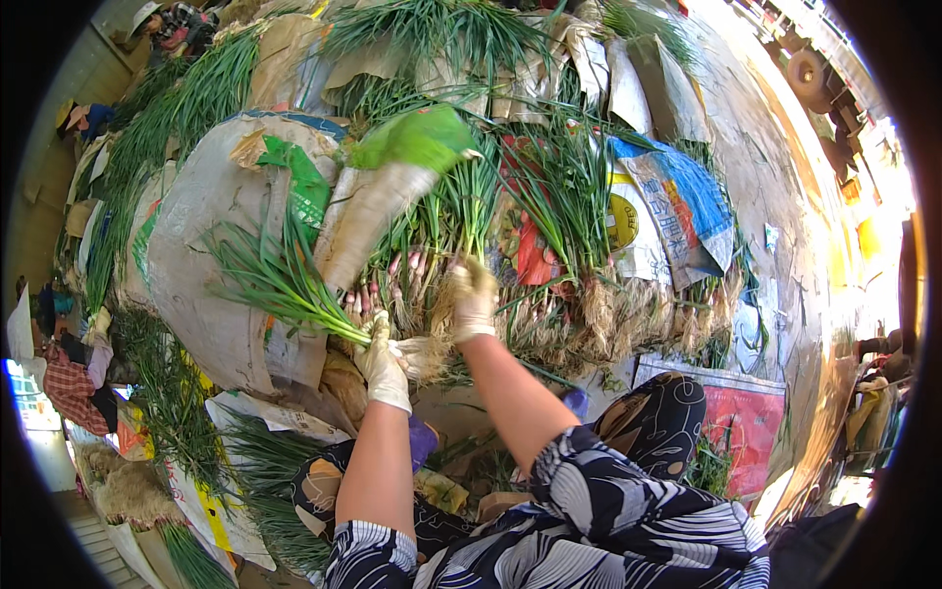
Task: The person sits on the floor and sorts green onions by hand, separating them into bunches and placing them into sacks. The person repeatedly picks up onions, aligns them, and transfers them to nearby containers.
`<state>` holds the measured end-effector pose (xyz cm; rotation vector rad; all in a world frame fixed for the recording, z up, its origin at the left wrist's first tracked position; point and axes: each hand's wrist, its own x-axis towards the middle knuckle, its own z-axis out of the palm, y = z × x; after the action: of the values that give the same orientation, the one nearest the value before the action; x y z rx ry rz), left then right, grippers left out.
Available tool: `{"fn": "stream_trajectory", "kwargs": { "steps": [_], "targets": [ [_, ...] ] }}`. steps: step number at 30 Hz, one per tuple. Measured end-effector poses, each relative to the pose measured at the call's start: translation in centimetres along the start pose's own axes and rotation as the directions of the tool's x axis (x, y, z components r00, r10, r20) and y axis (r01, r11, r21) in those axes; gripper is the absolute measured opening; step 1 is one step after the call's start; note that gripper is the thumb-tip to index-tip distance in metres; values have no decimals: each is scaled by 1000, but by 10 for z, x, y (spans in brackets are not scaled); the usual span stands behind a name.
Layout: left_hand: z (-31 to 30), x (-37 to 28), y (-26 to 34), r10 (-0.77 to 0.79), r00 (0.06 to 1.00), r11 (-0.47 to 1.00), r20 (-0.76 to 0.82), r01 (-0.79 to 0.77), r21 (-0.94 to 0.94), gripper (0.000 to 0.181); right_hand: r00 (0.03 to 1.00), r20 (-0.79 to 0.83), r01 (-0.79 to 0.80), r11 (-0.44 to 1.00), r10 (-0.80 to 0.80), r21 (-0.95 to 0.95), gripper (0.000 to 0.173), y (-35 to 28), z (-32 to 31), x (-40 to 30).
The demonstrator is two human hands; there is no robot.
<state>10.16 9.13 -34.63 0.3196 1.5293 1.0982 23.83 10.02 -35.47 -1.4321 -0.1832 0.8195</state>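
Note:
Both my hands wear pale thin gloves. My left hand (383,368) is closed around the lower stems of a bunch of green garlic (294,287). Its long leaves fan out to the upper left, and pale roots stick out to the right of the hand. My right hand (473,298) is at the root end of more garlic plants (471,202) in the pile ahead. Its fingers are blurred, and whether they grip the stems cannot be told. Pink-white bulbs (364,298) show between the hands. Over the pile, a green and beige woven sack piece (412,147) is blurred by motion.
Printed woven sacks (670,213) cover parts of the pile. A large pale sack (213,221) lies at left, more leafy bunches (441,29) at the far side. A red sack (743,434) is by my right knee. Other people (77,383) sit along the left.

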Motion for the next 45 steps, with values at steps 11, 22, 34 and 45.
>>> {"fn": "stream_trajectory", "kwargs": {
  "steps": [11, 22, 34, 45],
  "targets": [
    [-19, 145, -56, -9, 963, 990, -269, 47, 134, 47, 922, 56, -375, 919, 384, -125, 123, 126, 12, 37],
    [82, -22, -69, -228, 751, 918, 619, 377, -120, 38, 894, 184, -431, 896, 409, 105, 62, -81, -80, 57],
    [106, -114, -144, -468, 600, 883, 648, 285, 374, 98, 833, -528, -26, 965, 165, 260, 56, -61, -411, 58],
    [4, -153, -24, -334, 704, 939, 627, 303, 160, 38, 508, 335, 653, 102, -794, -750, 54, -81, -279, -16]
  ]
}}
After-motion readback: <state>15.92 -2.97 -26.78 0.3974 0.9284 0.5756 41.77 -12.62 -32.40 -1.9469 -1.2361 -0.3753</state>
